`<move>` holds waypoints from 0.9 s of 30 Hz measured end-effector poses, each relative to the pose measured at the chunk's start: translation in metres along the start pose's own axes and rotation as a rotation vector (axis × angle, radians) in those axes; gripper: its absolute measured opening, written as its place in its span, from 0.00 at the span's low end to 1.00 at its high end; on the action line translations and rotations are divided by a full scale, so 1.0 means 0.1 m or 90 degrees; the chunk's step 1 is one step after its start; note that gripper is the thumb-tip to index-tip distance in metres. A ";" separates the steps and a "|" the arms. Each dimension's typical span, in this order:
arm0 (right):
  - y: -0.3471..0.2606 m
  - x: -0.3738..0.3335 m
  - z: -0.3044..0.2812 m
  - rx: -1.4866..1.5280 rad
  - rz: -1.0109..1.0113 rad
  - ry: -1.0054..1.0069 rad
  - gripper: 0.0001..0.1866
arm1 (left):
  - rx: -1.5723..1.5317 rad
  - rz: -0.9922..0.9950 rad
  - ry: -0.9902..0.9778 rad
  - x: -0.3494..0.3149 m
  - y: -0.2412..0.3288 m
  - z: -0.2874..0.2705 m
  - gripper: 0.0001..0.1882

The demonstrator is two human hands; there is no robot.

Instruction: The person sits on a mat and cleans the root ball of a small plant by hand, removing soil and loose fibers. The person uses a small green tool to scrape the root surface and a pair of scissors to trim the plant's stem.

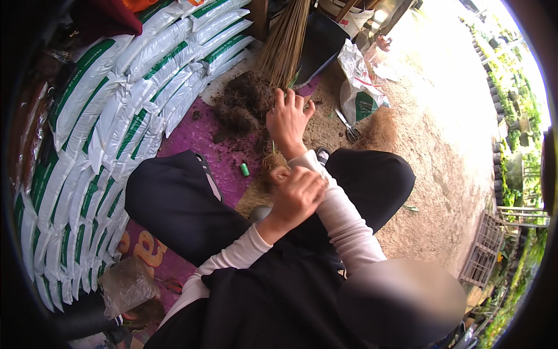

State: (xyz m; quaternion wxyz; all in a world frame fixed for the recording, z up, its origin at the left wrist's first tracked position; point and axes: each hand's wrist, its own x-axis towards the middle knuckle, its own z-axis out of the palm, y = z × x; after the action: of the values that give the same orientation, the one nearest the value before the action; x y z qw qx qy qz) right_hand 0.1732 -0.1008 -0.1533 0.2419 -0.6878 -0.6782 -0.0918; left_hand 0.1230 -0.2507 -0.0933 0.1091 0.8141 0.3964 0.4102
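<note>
My left hand [297, 196] hovers over my lap with its fingers curled in; whatever they hold is hidden. Just beyond it, partly covered by my hands, is a brown fibrous clump [268, 172] with a thin green stem [274, 148]. My right hand [289, 119] reaches forward past the left, fingers apart and bent, with nothing seen in them. Beside its fingertips lies a heap of dark, root-like fibre and soil [241, 103]; I cannot tell whether they touch. A small green cylinder, perhaps a thread spool [244, 169], rests on the purple mat [232, 189].
White-and-green sacks [131, 119] are stacked along the left. Ahead stand a stick broom [283, 49] and a dark dustpan [325, 43]. To the right are a torn bag [356, 87], a metal tool [347, 127] and loose brown fibre [379, 131]. A crate [481, 250] sits far right.
</note>
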 end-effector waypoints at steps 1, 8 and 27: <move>-0.03 -0.01 -0.01 -0.005 -0.001 -0.030 0.27 | -0.044 0.048 -0.007 -0.06 0.04 -0.03 0.08; 0.04 0.14 -0.06 0.373 0.271 -0.096 0.18 | -0.121 0.069 -0.019 -0.48 -0.25 -0.30 0.08; -0.18 0.28 -0.88 1.624 0.869 0.063 0.07 | -0.118 0.134 -0.017 -0.49 -0.13 -0.48 0.11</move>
State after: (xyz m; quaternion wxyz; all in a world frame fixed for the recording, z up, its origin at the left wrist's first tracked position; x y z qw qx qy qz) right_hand 0.1747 -0.1174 -0.0603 0.6973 -0.1874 0.1665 0.6716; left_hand 0.0625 -0.2851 -0.0977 0.1457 0.8430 0.2676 0.4434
